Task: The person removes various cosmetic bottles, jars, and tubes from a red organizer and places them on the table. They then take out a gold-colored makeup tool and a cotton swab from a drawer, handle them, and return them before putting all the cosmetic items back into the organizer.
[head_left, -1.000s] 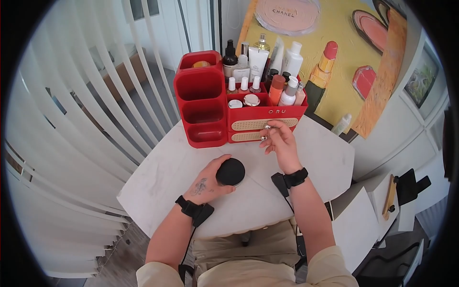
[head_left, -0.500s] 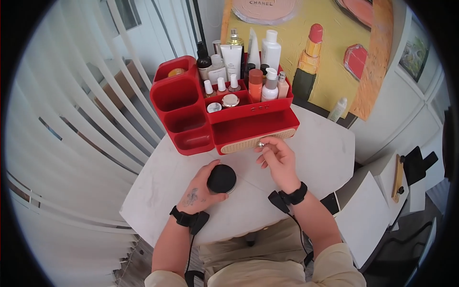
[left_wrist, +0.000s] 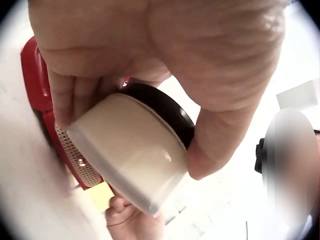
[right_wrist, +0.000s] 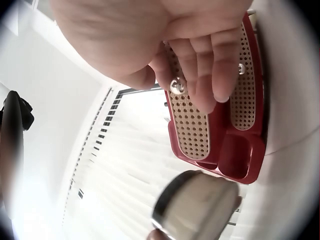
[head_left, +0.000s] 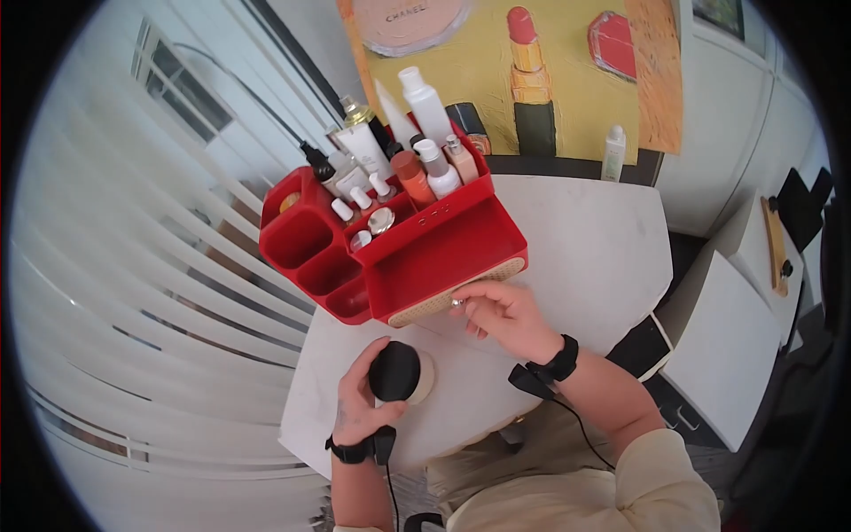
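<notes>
My left hand [head_left: 356, 399] grips a round cream jar with a black lid [head_left: 394, 371], the lid facing up; the left wrist view shows the jar's pale side [left_wrist: 130, 145] between thumb and fingers. My right hand [head_left: 507, 321] has its thumb and index finger at the silver knob [head_left: 457, 302] of the upper drawer, whose woven front [head_left: 417, 309] stands pulled out from the red organizer [head_left: 443, 213]. No object shows inside the drawer [head_left: 448, 257]. In the right wrist view the knob [right_wrist: 178, 86] lies by the fingertips, with the lower drawer's front [right_wrist: 244, 100] beside them.
Bottles and tubes, among them a white bottle [head_left: 427, 106] and an orange one [head_left: 413, 177], fill the organizer's top. A small bottle [head_left: 613, 152] stands at the white table's [head_left: 585, 239] back edge, before a painting [head_left: 576, 106]. White blinds [head_left: 160, 293] hang left.
The upper drawer has come out of the organizer toward me with my right hand at its knob. My left hand keeps hold of the jar, now more tilted. The head view has turned.
</notes>
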`<state>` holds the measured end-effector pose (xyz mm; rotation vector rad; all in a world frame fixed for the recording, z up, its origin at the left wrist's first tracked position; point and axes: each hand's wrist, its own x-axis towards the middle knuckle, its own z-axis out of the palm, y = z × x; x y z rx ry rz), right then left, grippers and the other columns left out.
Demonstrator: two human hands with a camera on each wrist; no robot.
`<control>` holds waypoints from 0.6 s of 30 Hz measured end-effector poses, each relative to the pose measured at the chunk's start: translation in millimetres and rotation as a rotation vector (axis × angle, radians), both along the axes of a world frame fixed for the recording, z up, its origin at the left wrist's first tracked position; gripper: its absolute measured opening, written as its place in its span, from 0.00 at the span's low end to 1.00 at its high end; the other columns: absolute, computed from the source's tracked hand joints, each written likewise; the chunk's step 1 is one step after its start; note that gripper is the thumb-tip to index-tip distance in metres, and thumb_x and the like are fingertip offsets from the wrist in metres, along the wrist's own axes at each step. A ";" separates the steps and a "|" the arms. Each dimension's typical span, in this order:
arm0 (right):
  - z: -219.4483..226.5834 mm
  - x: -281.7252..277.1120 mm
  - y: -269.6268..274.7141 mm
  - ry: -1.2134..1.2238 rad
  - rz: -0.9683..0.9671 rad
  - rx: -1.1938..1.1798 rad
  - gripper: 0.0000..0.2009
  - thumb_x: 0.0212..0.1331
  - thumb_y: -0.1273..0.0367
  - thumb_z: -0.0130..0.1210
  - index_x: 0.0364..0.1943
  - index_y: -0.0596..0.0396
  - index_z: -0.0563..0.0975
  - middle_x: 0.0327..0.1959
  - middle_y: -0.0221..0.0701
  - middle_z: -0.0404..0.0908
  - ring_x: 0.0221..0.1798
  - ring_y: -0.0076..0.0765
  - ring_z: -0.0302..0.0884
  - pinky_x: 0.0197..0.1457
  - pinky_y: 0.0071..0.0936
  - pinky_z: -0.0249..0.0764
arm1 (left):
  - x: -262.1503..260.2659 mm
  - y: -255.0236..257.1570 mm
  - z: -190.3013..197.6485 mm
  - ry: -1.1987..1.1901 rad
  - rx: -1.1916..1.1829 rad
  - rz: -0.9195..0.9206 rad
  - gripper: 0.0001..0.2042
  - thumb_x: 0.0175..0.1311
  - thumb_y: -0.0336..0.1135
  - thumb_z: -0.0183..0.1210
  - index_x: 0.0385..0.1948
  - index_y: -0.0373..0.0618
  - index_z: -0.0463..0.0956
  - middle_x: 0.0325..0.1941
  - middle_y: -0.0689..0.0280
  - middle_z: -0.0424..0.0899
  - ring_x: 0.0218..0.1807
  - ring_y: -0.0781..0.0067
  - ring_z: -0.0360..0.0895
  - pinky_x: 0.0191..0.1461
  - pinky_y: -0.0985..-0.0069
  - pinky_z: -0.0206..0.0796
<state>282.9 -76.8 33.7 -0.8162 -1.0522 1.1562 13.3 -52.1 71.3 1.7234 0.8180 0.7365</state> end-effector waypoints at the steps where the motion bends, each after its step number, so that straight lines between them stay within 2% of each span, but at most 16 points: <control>1: -1.3 2.0 -0.2 -0.013 0.048 -0.019 0.10 0.66 0.75 0.51 0.49 0.60 0.77 0.38 0.27 0.82 0.37 0.16 0.78 0.36 0.19 0.76 | 4.2 -4.8 7.1 -0.042 0.075 0.052 0.44 0.37 0.32 0.73 0.64 0.34 0.64 0.59 0.56 0.75 0.62 0.63 0.72 0.67 0.69 0.62; 2: -1.3 2.6 -1.7 0.002 0.042 -0.015 0.10 0.66 0.75 0.51 0.49 0.60 0.77 0.38 0.27 0.82 0.37 0.16 0.78 0.36 0.19 0.76 | 10.1 -12.2 17.8 -0.088 0.147 0.107 0.45 0.37 0.32 0.73 0.64 0.33 0.63 0.59 0.56 0.74 0.62 0.64 0.72 0.66 0.68 0.62; 3: -1.3 2.2 -3.3 -0.018 0.040 0.003 0.11 0.67 0.75 0.50 0.51 0.58 0.77 0.39 0.28 0.82 0.37 0.18 0.78 0.37 0.19 0.77 | 18.2 -12.1 29.7 -0.030 0.265 0.126 0.45 0.38 0.31 0.74 0.65 0.34 0.62 0.60 0.56 0.73 0.61 0.64 0.72 0.66 0.68 0.63; 7: -15.8 2.1 -0.8 -0.064 0.061 0.013 0.12 0.66 0.76 0.50 0.52 0.58 0.77 0.40 0.29 0.82 0.37 0.19 0.78 0.41 0.21 0.78 | 67.1 2.7 69.7 -0.005 0.430 0.162 0.42 0.42 0.28 0.73 0.64 0.35 0.62 0.60 0.56 0.73 0.60 0.64 0.73 0.64 0.68 0.66; 11: -17.6 5.3 -0.9 -0.092 0.038 0.080 0.13 0.63 0.77 0.51 0.52 0.59 0.76 0.41 0.29 0.81 0.38 0.19 0.78 0.44 0.21 0.77 | 119.3 35.8 76.7 0.025 0.398 0.134 0.39 0.44 0.28 0.71 0.64 0.37 0.63 0.58 0.56 0.75 0.57 0.67 0.75 0.61 0.71 0.67; 13: -17.2 3.3 -0.6 -0.151 -0.086 0.119 0.13 0.59 0.75 0.54 0.49 0.57 0.78 0.32 0.30 0.82 0.31 0.19 0.78 0.38 0.20 0.75 | 139.2 51.1 73.5 0.165 0.381 0.054 0.36 0.48 0.31 0.70 0.62 0.38 0.65 0.54 0.56 0.77 0.54 0.69 0.77 0.58 0.74 0.69; 14: -16.6 3.7 -0.7 -0.144 -0.094 0.121 0.13 0.59 0.75 0.54 0.49 0.57 0.78 0.32 0.30 0.82 0.31 0.19 0.78 0.38 0.20 0.75 | 146.0 56.0 69.8 0.171 0.386 0.045 0.36 0.48 0.31 0.70 0.62 0.38 0.65 0.54 0.56 0.77 0.54 0.69 0.77 0.58 0.74 0.69; 18: -14.6 5.5 -1.4 -0.223 -0.131 0.155 0.15 0.57 0.74 0.55 0.49 0.55 0.78 0.34 0.33 0.83 0.33 0.26 0.81 0.41 0.24 0.78 | 167.5 68.5 65.0 0.268 0.300 0.017 0.33 0.51 0.38 0.69 0.61 0.38 0.67 0.53 0.55 0.78 0.52 0.67 0.78 0.56 0.73 0.70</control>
